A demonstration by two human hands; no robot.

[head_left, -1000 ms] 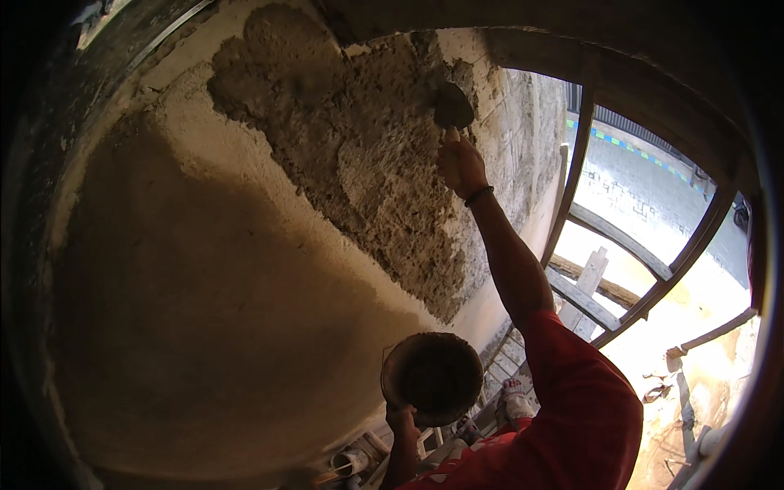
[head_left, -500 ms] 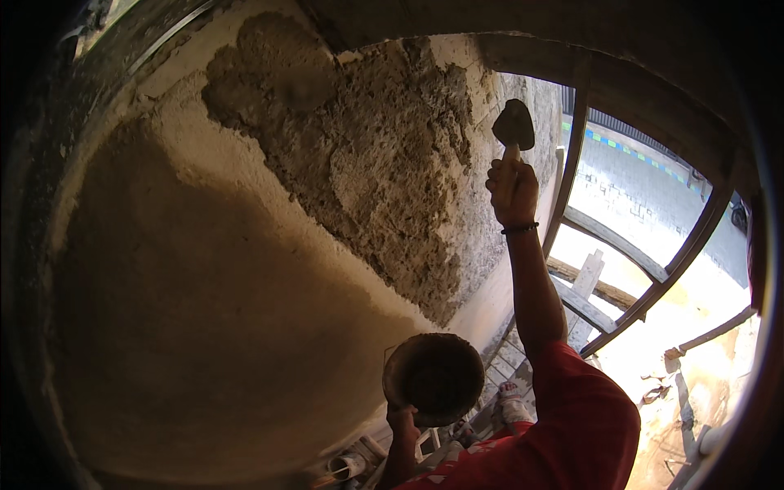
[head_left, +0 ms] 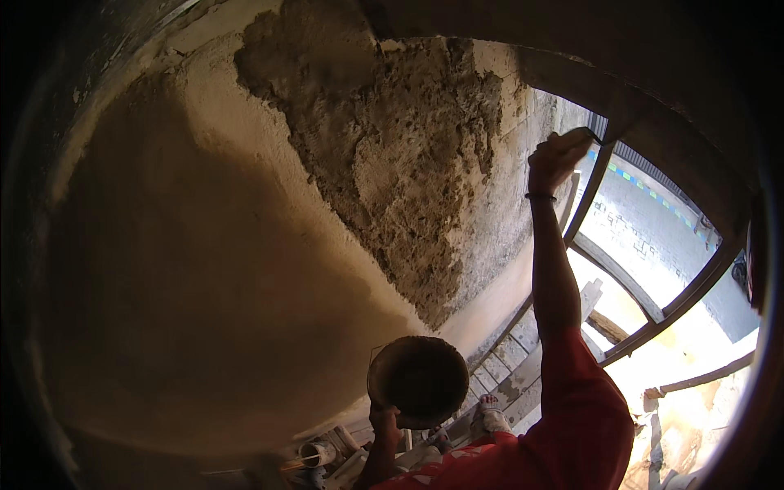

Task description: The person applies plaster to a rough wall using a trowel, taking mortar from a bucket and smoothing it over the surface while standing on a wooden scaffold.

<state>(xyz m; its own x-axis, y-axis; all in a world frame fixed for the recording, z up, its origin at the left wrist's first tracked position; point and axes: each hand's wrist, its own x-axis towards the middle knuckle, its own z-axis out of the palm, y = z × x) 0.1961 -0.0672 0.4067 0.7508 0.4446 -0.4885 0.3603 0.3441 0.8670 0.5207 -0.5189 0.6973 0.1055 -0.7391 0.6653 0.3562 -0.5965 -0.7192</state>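
My right hand [head_left: 555,159], raised at the upper right beside the window frame, is closed round the handle of a trowel [head_left: 594,135]; the blade is turned edge-on and shows only as a thin dark shape. Left of it is the rough, grey, patchy plaster [head_left: 392,163] on the wall, bordered by paler render. Low in the middle, my left hand [head_left: 384,416] grips the rim of a dark round bucket [head_left: 416,376], whose wire handle stands up at its left. The bucket's inside is too dark to make out.
A smooth brown wall area [head_left: 196,269] fills the left. At the right is a barred opening [head_left: 670,306] onto a bright outdoor area. Planks [head_left: 514,355] lie below by my foot [head_left: 490,412]; a white container [head_left: 314,453] stands among clutter at the bottom. A dark beam [head_left: 555,24] crosses overhead.
My right hand and the trowel have moved right, away from the plaster patch toward the opening, and the blade has turned edge-on. The bucket sits slightly further left in view.
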